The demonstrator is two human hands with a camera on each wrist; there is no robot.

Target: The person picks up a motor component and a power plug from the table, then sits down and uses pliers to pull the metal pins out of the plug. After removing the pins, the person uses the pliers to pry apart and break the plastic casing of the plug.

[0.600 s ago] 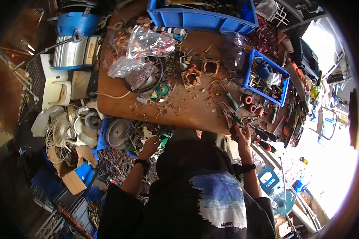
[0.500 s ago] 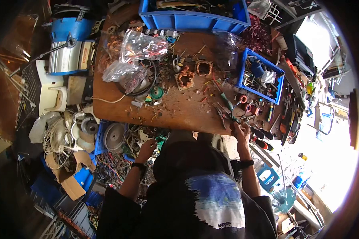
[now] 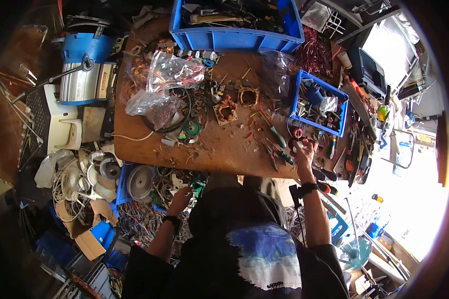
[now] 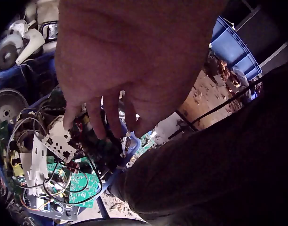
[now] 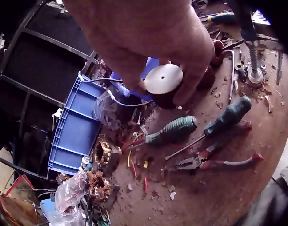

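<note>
My right hand (image 3: 304, 152) is over the right part of the workbench, its fingers and thumb around a round part with a white disc face (image 5: 164, 79) and a dark side. Dark leads show beside the part. Reddish wire coils (image 5: 207, 77) sit close by the hand. Below it on the bench lie two green-handled screwdrivers (image 5: 172, 130) and pliers (image 5: 205, 163) with red and grey handles. My left hand (image 4: 130, 61) hangs with loose fingers over a blue bin of circuit boards (image 4: 85, 186), cables and a pale perforated metal bracket (image 4: 59, 140). Nothing shows in its fingers.
On the bench are a blue tray of small parts (image 3: 345, 107), a large blue crate (image 3: 239, 41), clear plastic bags (image 3: 174, 72), copper windings (image 3: 226, 112) and scattered scraps. Several tools line the right edge. A blue-and-silver machine (image 3: 82, 82) stands at the left.
My right hand has moved from the bench's front edge farther in, to the coils, and the second screwdriver's green handle now shows uncovered. The left hand stays over the bin; the head view has shifted.
</note>
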